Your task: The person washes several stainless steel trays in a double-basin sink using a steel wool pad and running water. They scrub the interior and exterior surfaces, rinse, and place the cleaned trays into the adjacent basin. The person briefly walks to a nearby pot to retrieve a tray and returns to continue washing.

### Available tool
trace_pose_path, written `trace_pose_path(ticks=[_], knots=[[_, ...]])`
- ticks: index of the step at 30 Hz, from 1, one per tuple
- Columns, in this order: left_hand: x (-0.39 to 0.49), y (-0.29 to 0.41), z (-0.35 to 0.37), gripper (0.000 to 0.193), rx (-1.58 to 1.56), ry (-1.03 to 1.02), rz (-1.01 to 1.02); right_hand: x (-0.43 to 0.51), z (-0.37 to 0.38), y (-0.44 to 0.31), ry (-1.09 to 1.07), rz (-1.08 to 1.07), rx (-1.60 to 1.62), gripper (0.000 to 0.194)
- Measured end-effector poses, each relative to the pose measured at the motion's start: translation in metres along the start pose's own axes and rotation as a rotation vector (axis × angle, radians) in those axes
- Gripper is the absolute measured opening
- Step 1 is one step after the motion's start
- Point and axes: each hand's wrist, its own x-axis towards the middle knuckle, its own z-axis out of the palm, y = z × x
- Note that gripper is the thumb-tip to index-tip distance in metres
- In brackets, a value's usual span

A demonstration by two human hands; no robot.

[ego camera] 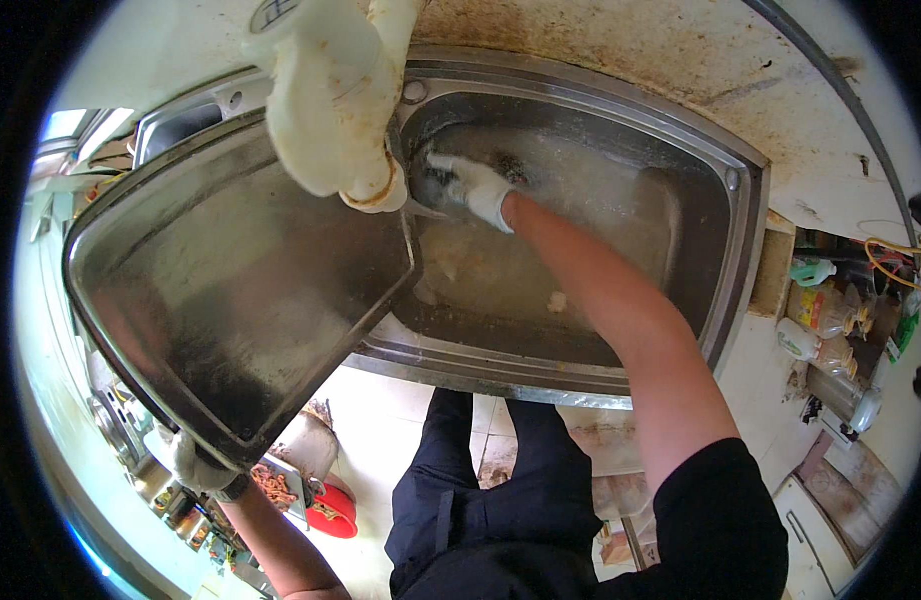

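My left hand (194, 459), in a white glove, grips the near corner of a large rectangular metal tray (258, 247). The tray lies tilted across the left part of a stainless steel sink (580, 352). My right hand (472, 187), also gloved, reaches into the sink basin close to its left wall. Its fingers are blurred at the cloudy water (610, 202), so whether they hold anything cannot be told. Behind this hand is a dark round patch, perhaps the drain (511, 166). A small pale scrap (556, 301) shows near the basin's front.
A white plastic fixture (333, 105) hangs over the tray's far edge. Stained wall (618, 45) rises behind the sink. Several bottles (820, 311) stand low at right. On the floor side at left are a red basin (333, 514) and a tray of reddish food pieces (273, 484).
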Motion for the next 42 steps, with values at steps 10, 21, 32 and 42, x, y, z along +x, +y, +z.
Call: trace_pose_path(ticks=[10, 21, 32, 42], knots=[[0.016, 0.008, 0.012, 0.060, -0.165, -0.005, -0.206, -0.105, 0.099, 0.014, -0.281, 0.140, -0.438, 0.055], [0.041, 0.010, 0.039, 0.064, -0.202, -0.174, -0.215, -0.195, 0.044, -0.254, 0.424, -0.103, -0.738, 0.048], [0.039, 0.004, 0.035, 0.063, -0.436, -0.212, -0.326, -0.163, 0.060, -0.465, -0.179, -0.598, -1.636, 0.031], [0.048, 0.019, 0.025, 0.062, -0.471, -0.241, -0.286, -0.192, 0.041, -0.363, 0.451, -0.177, -0.974, 0.041]])
